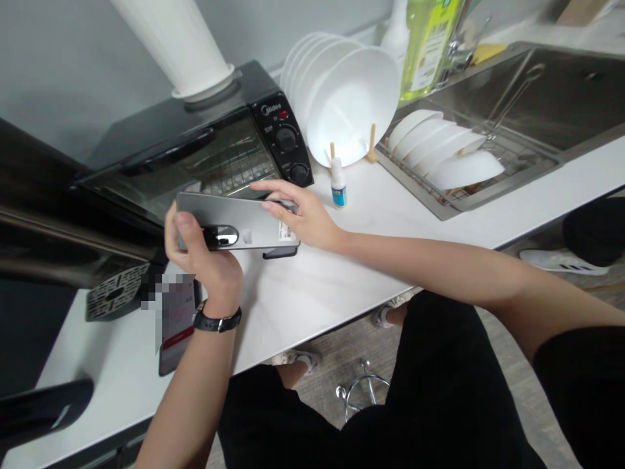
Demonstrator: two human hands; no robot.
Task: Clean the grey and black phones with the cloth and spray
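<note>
A flat grey device [258,225] with a dark oval part and a white label is held up above the white counter [312,293]. My left hand [198,251] grips its left end, thumb across the face, fingers behind the edge. At the other end, my right hand [303,212] holds the corner between thumb and fingers, with the index finger stretched above the top edge. A dark piece shows under the device's right end. A small white bottle with a blue label [338,185] stands right of my right hand.
Behind my hands is a black toaster oven [288,140] with a white cylinder [183,52] on top. White plates [349,104] stand in a rack beside it. Farther right, bowls [466,168] sit in the sink's rack. A tablet [178,326] lies near my left wrist.
</note>
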